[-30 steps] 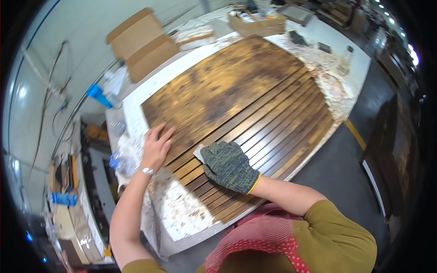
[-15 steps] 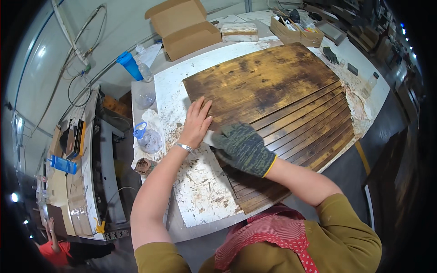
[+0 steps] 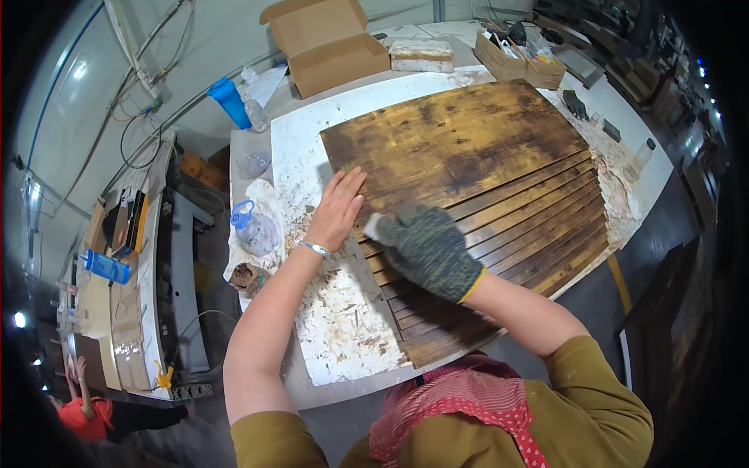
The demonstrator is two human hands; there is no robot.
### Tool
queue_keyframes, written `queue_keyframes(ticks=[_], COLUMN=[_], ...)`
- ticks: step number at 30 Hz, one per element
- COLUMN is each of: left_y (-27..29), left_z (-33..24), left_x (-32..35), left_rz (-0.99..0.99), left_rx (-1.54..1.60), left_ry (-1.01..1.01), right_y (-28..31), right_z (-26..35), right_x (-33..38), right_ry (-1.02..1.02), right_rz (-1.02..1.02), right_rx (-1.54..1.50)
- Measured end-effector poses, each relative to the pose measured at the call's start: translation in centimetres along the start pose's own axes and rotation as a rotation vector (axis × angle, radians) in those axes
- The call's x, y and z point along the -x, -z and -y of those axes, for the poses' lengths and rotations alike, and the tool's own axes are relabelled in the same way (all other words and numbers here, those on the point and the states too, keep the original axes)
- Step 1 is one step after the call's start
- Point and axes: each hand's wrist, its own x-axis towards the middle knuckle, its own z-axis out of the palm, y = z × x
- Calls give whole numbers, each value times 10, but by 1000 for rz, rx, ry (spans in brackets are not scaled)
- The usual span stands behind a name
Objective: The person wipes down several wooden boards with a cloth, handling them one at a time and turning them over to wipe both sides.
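A dark-stained wooden panel [image 3: 452, 140] lies on the table before me, with several narrow wooden slats [image 3: 538, 210] lined up along its near side. My left hand [image 3: 337, 210], bare, rests flat with fingers extended on the panel's left edge. In a dark grey-green knit glove, my right hand [image 3: 433, 253] is closed on a small pale block [image 3: 375, 227] at the left ends of the slats. Only one end of the block sticks out past the glove, so its kind cannot be made out.
A stained white board [image 3: 343, 343] lies beneath the wood. Left of it stand a blue-capped jug [image 3: 256, 232] and a blue cup [image 3: 229, 103]. Behind are an open cardboard box [image 3: 335, 58] and a carton of tools [image 3: 519, 66]. Another person [image 3: 86, 417] stands far left.
My right hand has slid a little inward over the wood, away from its left edge, with the pale block. My left hand stays on the panel's edge.
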Motion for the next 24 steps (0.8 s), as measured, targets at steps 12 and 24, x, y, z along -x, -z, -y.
queue_keyframes(ticks=[12,24], left_y=[-2,4], left_z=[-1,-7], left_x=[-7,-7], left_rz=[54,99], left_rx=[-10,-62], left_ry=[-4,24], right_y=[-21,43], right_z=[2,-129], right_x=[1,65], right_ry=[61,-267], right_rz=[-42,-160], right_rx=[25,278])
